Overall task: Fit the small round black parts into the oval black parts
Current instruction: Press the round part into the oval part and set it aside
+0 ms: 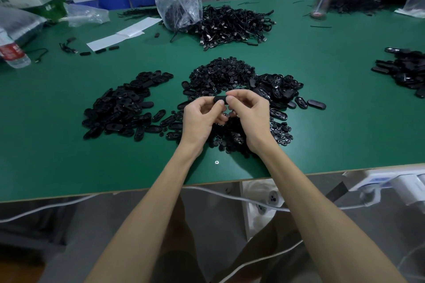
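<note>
Black plastic at the fingertips: pinches one oval part (pixel 220 99) by both ends, left hand (pixel 199 118) on its left end, right hand (pixel 249 114) on its right, thumb and forefinger of each curled onto it. Holds it raised above the green table (pixel 46 145), long axis crosswise, equally near both hands. Cannot tell of any small round part seated in it: underside hidden behind the lower fingers. Just beyond, heap of small round parts (pixel 223 73); scatter of round parts (pixel 279 132) beside the right wrist. Farther out, left oval heap (pixel 119 108) and right oval heap (pixel 276 87). Probably calls for a square press into the oval's face.
</note>
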Action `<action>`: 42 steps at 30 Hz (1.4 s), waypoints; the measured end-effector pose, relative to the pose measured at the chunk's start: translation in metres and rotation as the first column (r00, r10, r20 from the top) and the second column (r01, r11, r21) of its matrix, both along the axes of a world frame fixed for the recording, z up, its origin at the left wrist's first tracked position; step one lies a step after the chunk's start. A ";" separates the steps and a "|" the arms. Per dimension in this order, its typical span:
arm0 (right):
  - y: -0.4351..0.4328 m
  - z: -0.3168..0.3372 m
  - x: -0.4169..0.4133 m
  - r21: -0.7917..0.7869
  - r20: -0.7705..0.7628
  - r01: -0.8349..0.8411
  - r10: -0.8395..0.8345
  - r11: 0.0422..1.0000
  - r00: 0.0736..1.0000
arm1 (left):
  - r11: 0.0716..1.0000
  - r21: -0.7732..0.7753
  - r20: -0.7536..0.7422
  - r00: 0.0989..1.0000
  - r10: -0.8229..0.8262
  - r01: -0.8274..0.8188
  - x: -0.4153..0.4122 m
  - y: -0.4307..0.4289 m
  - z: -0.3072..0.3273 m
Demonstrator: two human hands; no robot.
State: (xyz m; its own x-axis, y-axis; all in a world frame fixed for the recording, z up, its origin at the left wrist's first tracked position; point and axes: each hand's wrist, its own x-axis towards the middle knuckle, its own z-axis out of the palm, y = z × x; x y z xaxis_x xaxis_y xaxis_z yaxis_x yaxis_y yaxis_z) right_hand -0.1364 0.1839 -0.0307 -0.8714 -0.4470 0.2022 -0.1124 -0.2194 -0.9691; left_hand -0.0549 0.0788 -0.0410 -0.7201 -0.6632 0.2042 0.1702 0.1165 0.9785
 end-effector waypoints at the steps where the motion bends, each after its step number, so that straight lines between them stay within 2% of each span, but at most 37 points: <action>1: 0.000 0.000 0.000 0.001 0.002 -0.001 0.001 1.000 1.000 | 1.000 -0.005 -0.004 1.000 -0.004 0.004 0.001 0.000 0.000; 8: 0.000 0.002 0.002 0.024 -0.002 -0.013 0.013 1.000 1.000 | 1.000 -0.007 0.016 1.000 -0.003 0.003 0.000 0.000 0.001; 16: -0.003 0.005 0.007 0.192 -0.158 0.036 -0.006 0.981 0.987 | 1.000 0.003 0.049 0.999 0.002 -0.002 -0.001 0.002 0.003; 27: -0.004 0.005 0.006 0.211 -0.137 0.046 -0.017 0.976 0.990 | 0.999 -0.041 0.053 0.999 -0.009 0.011 -0.001 0.001 0.002; 36: -0.002 0.003 0.005 0.149 -0.114 0.068 -0.051 0.986 0.992 | 0.997 0.016 0.009 0.997 -0.078 0.078 0.003 -0.001 0.005; 42: -0.001 0.002 0.005 0.160 -0.140 0.077 -0.055 0.984 0.989 | 0.999 -0.021 -0.012 0.999 -0.037 0.036 0.002 0.001 0.002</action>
State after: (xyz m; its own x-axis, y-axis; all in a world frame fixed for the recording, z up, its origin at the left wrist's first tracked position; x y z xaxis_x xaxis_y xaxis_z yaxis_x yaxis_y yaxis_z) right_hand -0.1313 0.1824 -0.0284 -0.8699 -0.4263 0.2482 -0.2532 -0.0460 -0.9663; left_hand -0.0534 0.0795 -0.0385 -0.7412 -0.6320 0.2264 0.1867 0.1299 0.9738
